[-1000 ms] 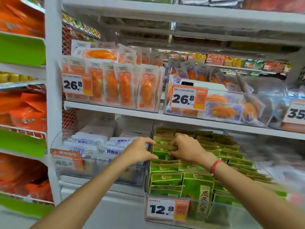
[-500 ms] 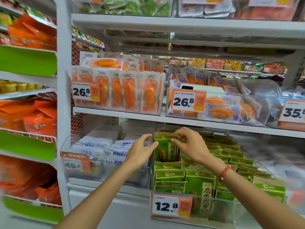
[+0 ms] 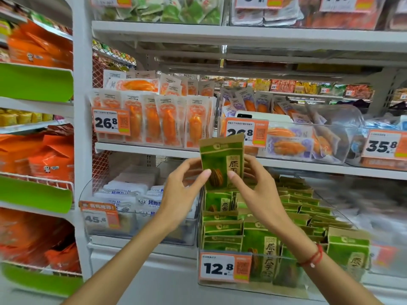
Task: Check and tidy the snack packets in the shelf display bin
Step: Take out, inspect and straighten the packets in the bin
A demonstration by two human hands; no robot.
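Hands — left hand (image 3: 184, 192) and right hand (image 3: 256, 190) pinch green packet (image 3: 220, 161) upright | above display bin (image 3: 286, 287)

A store shelving unit (image 3: 242, 38) is being viewed from a single wide-angle head-worn camera, facing forward and slightly down from close range. The clear display bin (image 3: 220, 285) is being framed low and right of centre, with both forearms entering from the bottom edge.

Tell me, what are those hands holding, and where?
One green snack packet, upright above the bin: left hand pinches its left edge, right hand its right edge.
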